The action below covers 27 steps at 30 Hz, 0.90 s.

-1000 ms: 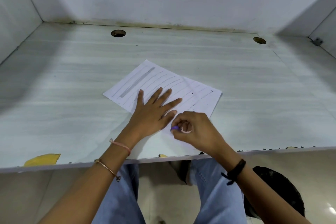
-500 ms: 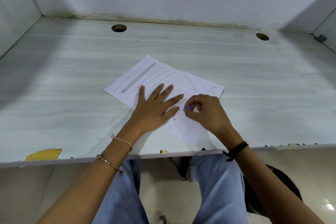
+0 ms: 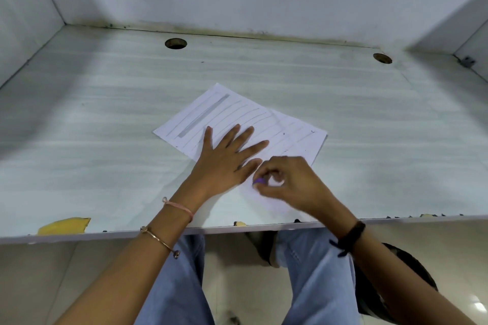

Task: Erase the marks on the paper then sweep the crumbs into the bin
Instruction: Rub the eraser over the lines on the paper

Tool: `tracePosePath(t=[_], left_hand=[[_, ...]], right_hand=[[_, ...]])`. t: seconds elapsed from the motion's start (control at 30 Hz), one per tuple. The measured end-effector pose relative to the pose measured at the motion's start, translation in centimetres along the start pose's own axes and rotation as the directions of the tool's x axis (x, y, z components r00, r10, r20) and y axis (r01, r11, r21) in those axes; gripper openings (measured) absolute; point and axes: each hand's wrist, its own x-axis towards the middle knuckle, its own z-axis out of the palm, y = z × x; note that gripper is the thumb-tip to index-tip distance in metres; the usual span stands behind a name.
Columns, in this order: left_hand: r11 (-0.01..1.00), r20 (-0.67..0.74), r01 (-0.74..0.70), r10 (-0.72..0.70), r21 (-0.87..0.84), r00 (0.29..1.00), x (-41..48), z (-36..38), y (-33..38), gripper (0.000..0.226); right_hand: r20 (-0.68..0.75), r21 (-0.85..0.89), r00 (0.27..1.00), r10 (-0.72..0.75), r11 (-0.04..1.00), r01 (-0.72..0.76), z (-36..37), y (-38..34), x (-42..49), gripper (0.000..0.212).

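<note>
Two hands are working on one sheet. The left hand (image 3: pixel 224 163) is lying flat on the paper (image 3: pixel 237 111), its fingers (image 3: pixel 248 136) straight and spread apart. The judgement is that it is pinning the sheet to the desk (image 3: pixel 105 126) so nothing is sliding or creasing under the rubbing.

The right hand (image 3: pixel 287 182) is curling thumb and forefingers round a small purple eraser (image 3: pixel 259 181), clamping it with its tip down on the paper, just beside the left thumb tip. So low and tight a pinch is suiting short, firm strokes.

Beyond the left fingertips a thick grey pencil bar (image 3: pixel 203 116) and thin pencil lines are showing, not yet rubbed out. Under the right knuckles the paper is looking pale and clean. Past the right hand's fingers a few dark specks (image 3: pixel 284 134) are lying on the sheet, which are read here as eraser crumbs.

Below the right wrist, under the desk edge, a dark rounded shape (image 3: pixel 412 272) is showing. It may be the bin, but the arm is hiding too much of it to say.

Erasing is under way, roughly half done by this reading, and sweeping is not yet started.
</note>
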Motion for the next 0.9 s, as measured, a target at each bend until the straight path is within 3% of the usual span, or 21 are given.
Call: tracePosePath(t=[0.07,0.13,0.3,0.4,0.47,0.63,0.8,0.9], left_hand=[[1.000,0.008,0.015,-0.015,-0.016,1.000,0.0,-0.1,0.2,0.051],[0.999,-0.003,0.016,-0.016,-0.029,1.000,-0.1,0.0,0.3,0.050],[1.000,-0.003,-0.010,0.010,0.010,1.000,0.0,0.0,0.0,0.062],[1.000,0.005,0.008,-0.008,-0.010,1.000,0.0,0.0,0.2,0.052],[1.000,-0.002,0.014,-0.014,-0.019,1.000,-0.1,0.0,0.3,0.051],[1.000,0.008,-0.016,0.016,0.018,1.000,0.0,-0.1,0.0,0.063],[1.000,-0.004,0.017,-0.017,-0.008,1.000,0.0,0.0,0.3,0.052],[1.000,0.000,0.000,0.000,0.015,1.000,0.0,-0.1,0.1,0.060]], right_hand=[[-0.178,0.011,0.979,0.098,0.995,-0.098,-1.4,2.2,1.4,0.007],[-0.254,0.015,0.956,0.148,0.989,-0.149,-1.5,2.6,1.7,0.006],[-0.003,0.008,1.000,-0.010,1.000,0.010,0.8,-0.4,-0.6,0.004],[-0.221,0.016,0.968,0.116,0.993,-0.116,-1.3,2.6,1.6,0.006],[-0.281,0.016,0.946,0.161,0.986,-0.164,-1.5,2.9,1.9,0.006],[0.013,0.030,1.000,-0.019,0.999,0.018,0.9,-0.6,-0.5,0.003],[-0.273,0.023,0.948,0.166,0.986,-0.166,-1.7,3.1,2.2,0.003],[-0.134,-0.010,0.990,0.037,0.999,-0.039,0.6,0.1,0.4,0.003]])
